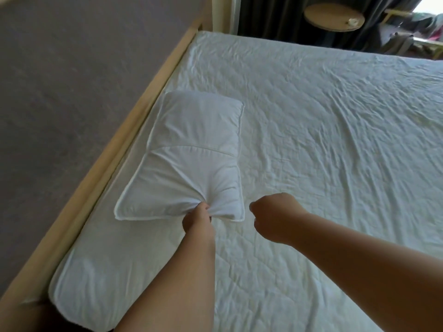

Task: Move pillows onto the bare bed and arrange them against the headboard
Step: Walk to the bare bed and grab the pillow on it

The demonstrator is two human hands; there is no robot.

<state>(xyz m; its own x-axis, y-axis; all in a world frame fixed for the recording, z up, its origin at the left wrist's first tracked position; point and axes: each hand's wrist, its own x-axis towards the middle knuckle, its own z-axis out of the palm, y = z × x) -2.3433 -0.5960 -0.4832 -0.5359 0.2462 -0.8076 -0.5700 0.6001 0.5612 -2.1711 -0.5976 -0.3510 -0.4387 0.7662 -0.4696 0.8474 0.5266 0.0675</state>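
Note:
A white pillow [191, 149] lies flat on the bed [323, 144], its long side running along the pale wooden headboard [134, 116] at the left. My left hand [197, 220] pinches a bunch of the pillow's fabric at its near edge. To the right of that corner, my right hand [275, 216] hovers just above the sheet with its fingers curled in and nothing in them. The bed wears only a wrinkled white fitted sheet.
A grey wall [72, 80] rises behind the headboard. Beyond the far side of the bed hang dark curtains [275, 17], with a round wooden table [334, 16] and a wooden chair [402, 37] at the top right.

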